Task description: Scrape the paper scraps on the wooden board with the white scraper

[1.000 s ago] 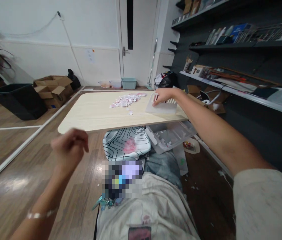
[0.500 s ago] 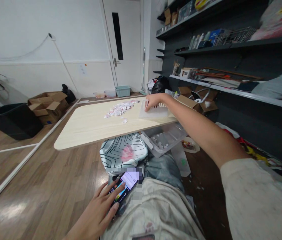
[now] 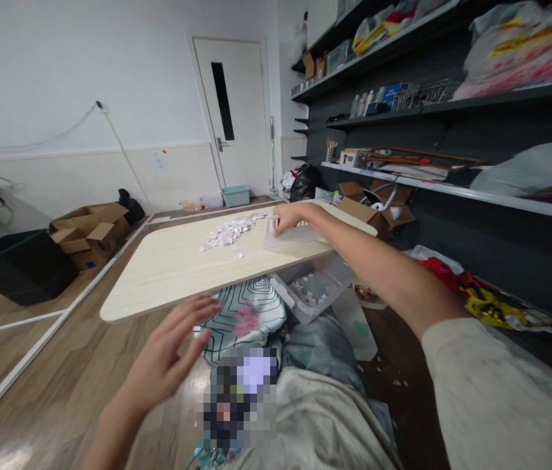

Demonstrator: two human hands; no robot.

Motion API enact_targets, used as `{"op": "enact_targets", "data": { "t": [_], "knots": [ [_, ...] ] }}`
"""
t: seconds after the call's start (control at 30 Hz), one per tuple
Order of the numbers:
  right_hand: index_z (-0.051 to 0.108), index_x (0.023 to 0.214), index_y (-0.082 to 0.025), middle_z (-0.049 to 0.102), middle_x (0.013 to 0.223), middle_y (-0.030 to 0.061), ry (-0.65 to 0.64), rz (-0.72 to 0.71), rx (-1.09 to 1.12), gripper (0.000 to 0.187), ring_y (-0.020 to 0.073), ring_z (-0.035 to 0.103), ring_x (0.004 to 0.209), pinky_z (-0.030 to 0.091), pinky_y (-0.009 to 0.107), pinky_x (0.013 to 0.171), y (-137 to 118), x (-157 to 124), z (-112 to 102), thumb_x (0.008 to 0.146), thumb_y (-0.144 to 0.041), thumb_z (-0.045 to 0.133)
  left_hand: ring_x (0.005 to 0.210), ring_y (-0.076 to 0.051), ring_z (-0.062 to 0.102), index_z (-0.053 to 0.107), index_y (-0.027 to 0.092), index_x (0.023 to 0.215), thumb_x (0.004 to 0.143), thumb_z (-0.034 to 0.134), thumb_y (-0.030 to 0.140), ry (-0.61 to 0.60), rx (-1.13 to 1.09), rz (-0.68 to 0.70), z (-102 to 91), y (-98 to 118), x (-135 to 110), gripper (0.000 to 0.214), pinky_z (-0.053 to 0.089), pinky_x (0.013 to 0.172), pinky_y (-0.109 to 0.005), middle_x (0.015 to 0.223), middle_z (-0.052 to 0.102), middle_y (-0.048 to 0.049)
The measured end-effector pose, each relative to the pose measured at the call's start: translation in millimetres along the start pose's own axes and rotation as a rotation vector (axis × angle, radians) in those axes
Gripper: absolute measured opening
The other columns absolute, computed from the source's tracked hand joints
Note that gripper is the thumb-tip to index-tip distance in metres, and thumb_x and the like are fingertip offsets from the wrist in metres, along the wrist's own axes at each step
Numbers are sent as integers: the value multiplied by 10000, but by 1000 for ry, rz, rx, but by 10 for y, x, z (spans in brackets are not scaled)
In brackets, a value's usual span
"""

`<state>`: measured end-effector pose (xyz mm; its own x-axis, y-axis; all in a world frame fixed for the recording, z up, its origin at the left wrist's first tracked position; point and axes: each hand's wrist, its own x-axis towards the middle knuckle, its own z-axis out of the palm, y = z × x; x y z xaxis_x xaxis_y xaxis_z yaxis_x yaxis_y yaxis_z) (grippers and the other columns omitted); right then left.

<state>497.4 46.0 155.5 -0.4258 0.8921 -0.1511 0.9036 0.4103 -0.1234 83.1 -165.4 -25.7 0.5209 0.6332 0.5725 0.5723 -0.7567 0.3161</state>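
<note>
My right hand (image 3: 286,217) reaches across the light wooden table (image 3: 168,267) and grips the upper edge of a translucent white slotted tray (image 3: 291,239) lying flat near the table's right edge. A heap of small pink and white paper pieces (image 3: 227,232) lies just left of the tray. My left hand (image 3: 168,356) hovers in the air below the table's near edge, fingers spread and empty. A phone (image 3: 241,391) rests on my lap just to its right.
A clear plastic bin (image 3: 312,287) with small pieces sits on the floor under the table beside a patterned cushion (image 3: 241,313). Dark shelves (image 3: 427,176) line the right wall. Cardboard boxes (image 3: 87,228) and a black bin (image 3: 12,264) stand at the left.
My left hand has lifted off the phone on my lap and now hovers open above it. My right hand stays on the tray. The view has tilted upward.
</note>
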Motion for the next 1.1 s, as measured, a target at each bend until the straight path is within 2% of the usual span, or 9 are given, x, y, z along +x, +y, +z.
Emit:
{"op": "enact_targets", "data": {
  "t": [0.1, 0.17, 0.23, 0.3, 0.4, 0.6, 0.77, 0.93, 1.1],
  "knots": [
    [922, 1040, -172, 975, 1105, 112, 37, -52, 12, 312, 314, 900, 1074, 614, 317, 868, -162, -19, 28, 848, -350, 1091, 1611, -439, 827, 939, 296, 1463, 1267, 513, 749, 75, 133, -225, -292, -643, 457, 652, 720, 1347, -581, 1650, 902, -179],
    [911, 1034, -178, 975, 1099, 105, 39, -88, 25, 262, 302, 894, 1047, 609, 315, 869, -244, -20, 28, 857, -301, 1061, 1536, -473, 848, 905, 231, 1451, 1218, 463, 823, 29, 214, -336, -380, -1070, 698, 775, 708, 1331, -609, 1633, 887, -250],
    [896, 1022, -177, 967, 1082, 98, 35, -103, 27, 242, 292, 881, 1026, 600, 314, 872, -290, -2, 13, 874, -295, 1046, 1531, -459, 841, 872, 218, 1490, 1218, 449, 757, -66, 268, -406, -385, -1398, 829, 736, 666, 1369, -598, 1609, 890, -255],
    [885, 1008, -177, 954, 1059, 88, 31, -110, 18, 283, 290, 868, 1025, 588, 312, 875, -318, 37, -7, 884, -351, 1072, 1653, -433, 772, 855, 210, 1521, 1219, 425, 625, -175, 332, -431, -340, -1584, 857, 669, 593, 1451, -585, 1638, 883, -238],
    [876, 1016, -183, 954, 1092, 80, 38, -121, -7, 419, 300, 859, 1074, 575, 307, 890, -382, 126, -23, 844, -451, 1148, 1792, -404, 667, 826, 168, 1630, 1207, 379, 507, -279, 429, -453, -264, -1650, 812, 702, 502, 1526, -562, 1807, 794, -253],
    [915, 1095, -161, 958, 1249, 142, -7, -135, -111, 434, 326, 858, 1150, 594, 334, 947, -566, 207, -30, 875, -457, 1143, 1792, -391, 665, 817, 247, 1696, 1196, 450, 515, -237, 433, -500, -241, -1660, 775, 675, 521, 1507, -562, 1834, 797, -179],
    [942, 1078, -140, 947, 1102, 146, -86, -147, -199, 454, 348, 858, 1129, 601, 368, 945, -556, 130, -55, 893, -508, 1133, 1807, -397, 631, 805, 236, 1657, 1202, 412, 575, -228, 391, -499, -234, -1751, 760, 690, 509, 1507, -595, 1850, 773, -202],
    [961, 1057, -132, 959, 1057, 151, -113, -122, -243, 475, 364, 881, 1114, 631, 378, 965, -293, -66, -102, 869, -529, 1142, 1784, -380, 645, 797, 251, 1645, 1213, 386, 629, -221, 379, -515, -219, -1762, 750, 706, 511, 1495, -561, 1859, 765, -184],
    [958, 1050, -150, 976, 1105, 155, -45, 38, -231, 460, 357, 917, 1094, 680, 384, 985, 178, -375, -109, 898, -559, 1105, 1780, -386, 648, 813, 249, 1607, 1209, 414, 642, -210, 368, -514, -205, -1786, 743, 688, 511, 1496, -550, 1841, 774, -185]
  ]
}}
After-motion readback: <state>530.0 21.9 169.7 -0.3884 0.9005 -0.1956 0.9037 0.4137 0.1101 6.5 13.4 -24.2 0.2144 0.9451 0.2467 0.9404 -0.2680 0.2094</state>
